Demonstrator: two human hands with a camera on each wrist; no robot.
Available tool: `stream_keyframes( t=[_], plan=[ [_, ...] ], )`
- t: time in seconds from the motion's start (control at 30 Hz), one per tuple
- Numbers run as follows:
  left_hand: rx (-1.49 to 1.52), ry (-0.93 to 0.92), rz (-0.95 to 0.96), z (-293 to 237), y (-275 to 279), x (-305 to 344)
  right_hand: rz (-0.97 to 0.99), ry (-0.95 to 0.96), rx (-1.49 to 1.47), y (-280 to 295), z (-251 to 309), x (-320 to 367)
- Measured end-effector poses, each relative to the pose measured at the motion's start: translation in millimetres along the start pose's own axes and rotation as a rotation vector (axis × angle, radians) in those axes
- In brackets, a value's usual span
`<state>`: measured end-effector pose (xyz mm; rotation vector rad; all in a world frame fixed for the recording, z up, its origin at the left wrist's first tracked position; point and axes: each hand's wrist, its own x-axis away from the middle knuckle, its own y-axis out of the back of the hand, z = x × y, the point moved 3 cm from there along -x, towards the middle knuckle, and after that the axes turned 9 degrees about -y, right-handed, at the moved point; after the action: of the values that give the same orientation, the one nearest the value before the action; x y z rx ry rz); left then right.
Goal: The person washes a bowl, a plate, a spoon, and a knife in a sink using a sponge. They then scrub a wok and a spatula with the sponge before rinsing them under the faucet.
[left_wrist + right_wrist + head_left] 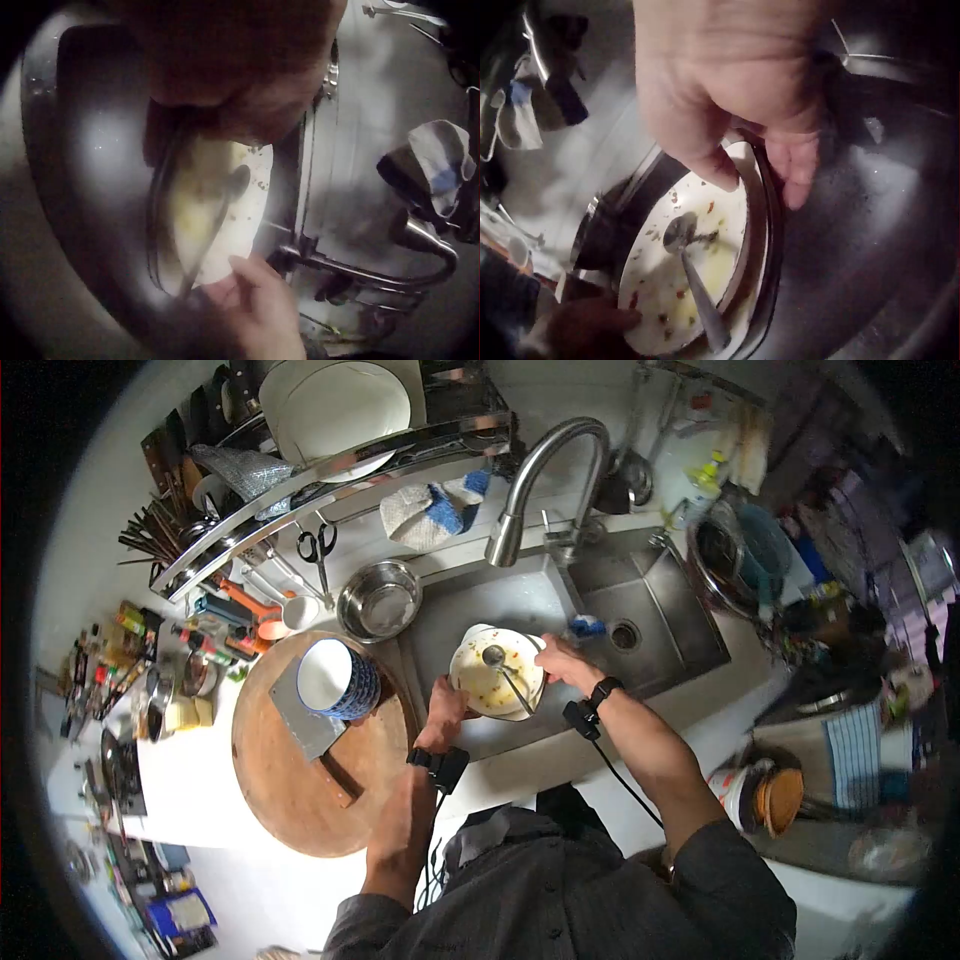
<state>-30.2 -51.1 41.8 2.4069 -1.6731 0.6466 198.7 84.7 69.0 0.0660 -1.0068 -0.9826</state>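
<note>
Both hands hold a white oval dish [471, 682] over the large sink basin. The left hand [447, 703] grips its left side and the right hand [566, 665] its right end, thumb over the rim and fingers beneath. Bits of red and green food and a yellowish liquid film lie in the dish. A metal spoon [699, 292] rests inside, its handle leaning over the edge closest to the person. Beneath the dish a second rim [769, 281] shows in the right wrist view, as of a stacked dish. The left hand's fingertips are hidden in its own wrist view.
Left of the sink [480, 748], a round wooden board [262, 765] bears a cleaver [305, 722] and blue-patterned bowls [352, 690]. A steel bowl [380, 602] stands at the sink's left back corner. The faucet [508, 525] arches over the basin; a smaller basin [655, 600] lies right.
</note>
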Motion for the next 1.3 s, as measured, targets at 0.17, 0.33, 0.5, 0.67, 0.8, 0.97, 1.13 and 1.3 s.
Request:
stream_keyframes(
  t=[0.17,0.33,0.5,0.67,0.8,0.97,1.13,1.3],
  plan=[
    [-0.137,0.039,-0.097,51,5,-45,0.227,-0.132,-0.026,-14,-8,-64],
    [-0.115,0.099,-0.169,68,-8,-46,0.4,-0.119,-0.123,-22,-38,-96],
    [-0.106,0.067,-0.272,105,1,-69,0.101,0.018,0.056,-32,-38,-109],
    [-0.64,0.193,-0.242,73,-1,-75,-0.09,0.444,0.636,-19,-13,-81],
    [-0.849,-0.064,-0.175,154,36,-123,-0.333,0.653,0.714,37,10,-33],
    [-0.985,-0.187,-0.243,148,27,-134,-0.481,0.543,0.737,83,-12,-14],
    [-1.063,-0.111,-0.234,105,7,-112,-0.472,0.355,0.636,85,-35,-22],
    [-1.038,-0.14,-0.233,139,20,-119,-0.508,0.303,0.801,82,-44,-36]
  ],
)
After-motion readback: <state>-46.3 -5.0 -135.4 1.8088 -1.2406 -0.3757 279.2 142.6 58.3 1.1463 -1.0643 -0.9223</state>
